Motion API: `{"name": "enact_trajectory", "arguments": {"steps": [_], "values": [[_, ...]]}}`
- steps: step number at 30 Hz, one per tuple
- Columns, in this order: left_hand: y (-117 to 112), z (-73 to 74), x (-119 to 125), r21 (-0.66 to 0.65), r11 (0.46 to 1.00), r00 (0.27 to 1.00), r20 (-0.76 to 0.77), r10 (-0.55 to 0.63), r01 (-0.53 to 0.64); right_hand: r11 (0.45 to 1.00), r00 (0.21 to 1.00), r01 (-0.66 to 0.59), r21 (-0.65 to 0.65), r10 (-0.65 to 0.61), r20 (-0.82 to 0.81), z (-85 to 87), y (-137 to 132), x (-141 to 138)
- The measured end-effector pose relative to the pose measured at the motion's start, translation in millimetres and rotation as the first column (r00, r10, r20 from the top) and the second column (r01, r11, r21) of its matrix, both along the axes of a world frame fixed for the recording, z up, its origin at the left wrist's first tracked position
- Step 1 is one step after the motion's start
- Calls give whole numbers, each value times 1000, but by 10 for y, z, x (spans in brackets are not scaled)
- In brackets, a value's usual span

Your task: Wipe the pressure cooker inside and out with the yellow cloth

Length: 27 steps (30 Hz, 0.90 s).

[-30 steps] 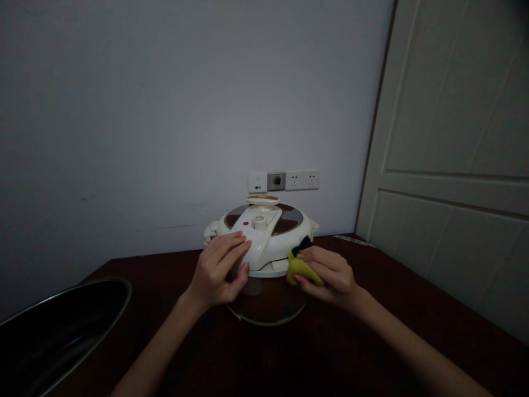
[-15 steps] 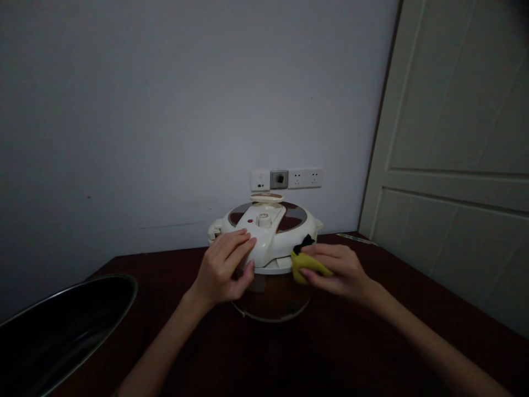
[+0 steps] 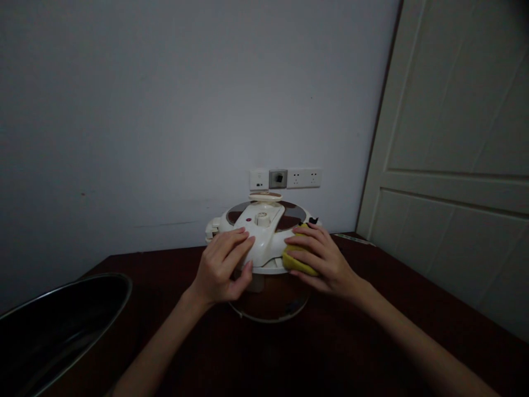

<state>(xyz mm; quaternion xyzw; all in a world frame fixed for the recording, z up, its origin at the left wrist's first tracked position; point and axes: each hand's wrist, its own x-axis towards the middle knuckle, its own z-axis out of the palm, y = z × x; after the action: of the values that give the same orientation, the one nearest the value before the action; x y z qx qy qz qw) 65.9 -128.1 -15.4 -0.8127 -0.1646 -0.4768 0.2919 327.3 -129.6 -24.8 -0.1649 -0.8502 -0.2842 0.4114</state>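
Observation:
A cream pressure-cooker lid (image 3: 264, 229) with a brown top and a wide handle rests on a round base on the dark red table (image 3: 289, 353). My left hand (image 3: 221, 270) grips the near end of the lid's handle, fingers curled around it. My right hand (image 3: 320, 259) presses a yellow cloth (image 3: 295, 262) against the lid's right front side, its fingers closed over the cloth. A black bit of the cloth or lid shows just beyond my right fingers.
A large dark metal bowl (image 3: 61, 325) sits at the table's left front. A row of wall sockets (image 3: 285, 178) is behind the lid. A white door (image 3: 458, 165) stands close on the right.
My right hand has moved the yellow cloth up and leftward onto the lid's side, toward the handle. My left hand has kept its hold on the handle.

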Motion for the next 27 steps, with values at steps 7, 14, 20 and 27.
{"name": "enact_trajectory", "arguments": {"steps": [7,14,20,27], "values": [[160,-44,44,102,991,991,94,-95,86,996,999,-46,80,46,-2,15,-1,-126],[167,-57,28,82,992,989,104,-101,92,997,987,69,-24,-65,150,129,-56,-81],[144,-64,32,70,992,990,95,-108,101,991,984,105,-81,-91,150,157,-90,33],[182,-143,47,49,996,987,137,-82,76,998,986,53,-35,-47,161,139,-154,-268]]}}
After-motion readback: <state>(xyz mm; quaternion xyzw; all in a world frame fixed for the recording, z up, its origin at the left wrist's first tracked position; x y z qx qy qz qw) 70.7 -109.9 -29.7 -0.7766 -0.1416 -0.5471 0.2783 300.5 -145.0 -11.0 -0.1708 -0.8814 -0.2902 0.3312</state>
